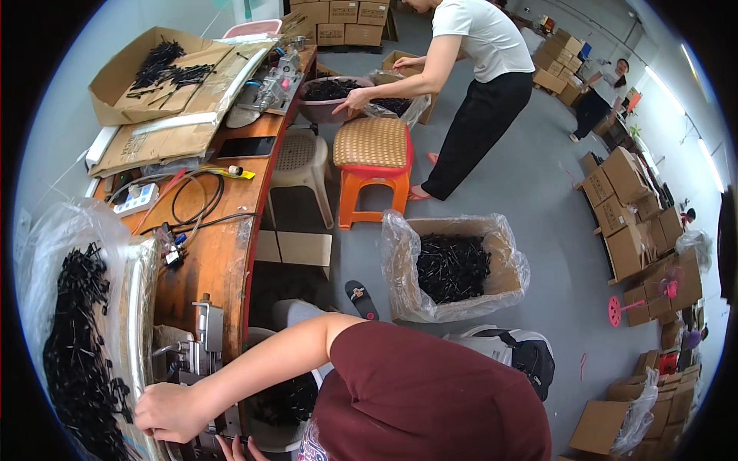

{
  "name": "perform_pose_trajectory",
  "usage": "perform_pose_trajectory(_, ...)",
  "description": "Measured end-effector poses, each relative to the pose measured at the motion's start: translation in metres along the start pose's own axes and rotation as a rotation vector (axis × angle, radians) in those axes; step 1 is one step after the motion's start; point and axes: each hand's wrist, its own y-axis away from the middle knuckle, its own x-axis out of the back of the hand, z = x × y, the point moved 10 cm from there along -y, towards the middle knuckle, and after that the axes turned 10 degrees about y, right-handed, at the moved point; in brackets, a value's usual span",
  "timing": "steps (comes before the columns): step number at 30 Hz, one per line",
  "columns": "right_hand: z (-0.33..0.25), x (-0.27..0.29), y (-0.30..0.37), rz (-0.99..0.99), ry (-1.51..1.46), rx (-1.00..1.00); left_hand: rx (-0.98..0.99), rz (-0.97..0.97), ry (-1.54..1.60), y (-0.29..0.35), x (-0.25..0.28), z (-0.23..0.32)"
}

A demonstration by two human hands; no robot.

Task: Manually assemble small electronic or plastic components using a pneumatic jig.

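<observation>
My right arm reaches left over the bench from a maroon sleeve. Its hand (171,413) is closed, fingertips bent down at the edge of the heap of thin black stemmed parts (77,338); what is pinched there is hidden. Of my left hand (240,450) only some fingers show at the lower edge, stretched and apart beside a small dark piece; the rest is out of view. Just beyond both hands stands a metal clamp-like fixture (207,338) on the wooden bench (223,253). Clear plastic sheeting (73,223) lies around the heap.
Cables and a white power strip (137,200) lie on the bench, with a dark phone (246,147) farther back. A lined carton of black parts (453,269) stands on the floor. Beyond are an orange stool (374,184) and a co-worker (484,84) bending over a pink basin (334,92).
</observation>
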Motion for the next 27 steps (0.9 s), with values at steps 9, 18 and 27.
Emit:
perform_pose_trajectory(9,0.002,0.017,0.036,-0.145,-0.118,-0.158,0.073,-0.101,-0.227,-0.015,-0.023,0.001)
perform_pose_trajectory(18,0.006,0.01,0.053,-0.245,-0.093,-0.185,0.106,-0.221,-0.304,-0.03,-0.026,-0.008)
perform_pose_trajectory(27,0.0,-0.002,0.07,-0.382,-0.12,-0.19,0.103,-0.204,-0.302,-0.023,-0.025,-0.036)
